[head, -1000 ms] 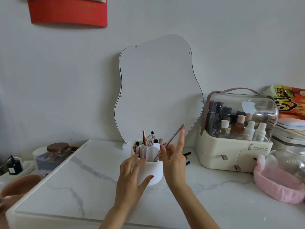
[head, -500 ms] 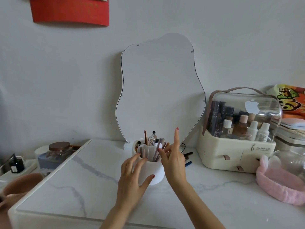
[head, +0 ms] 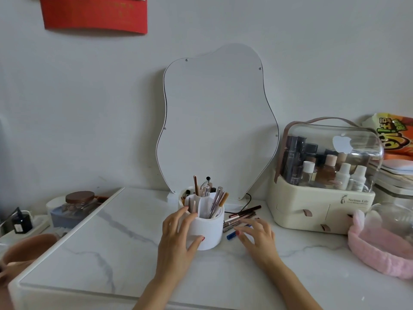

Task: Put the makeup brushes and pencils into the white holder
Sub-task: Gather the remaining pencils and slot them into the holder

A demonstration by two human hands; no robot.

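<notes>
On the marble surface (head: pixel 111 242) the white holder (head: pixel 210 231) stands part filled. The left grip (head: pixel 178 238) curls round its side, steadying it. The right grip (head: pixel 257 236), fingers spread and holding nothing, reaches over the loose pencils (head: pixel 243 212) just right of the holder. Next, I judge, it must pinch one up.

I'm seeing a plain grey wall (head: pixel 89 113), a wavy mirror (head: pixel 216 121) propped against it, red poster (head: pixel 93 14) up top, marble tabletop (head: pixel 107 247) below
</notes>
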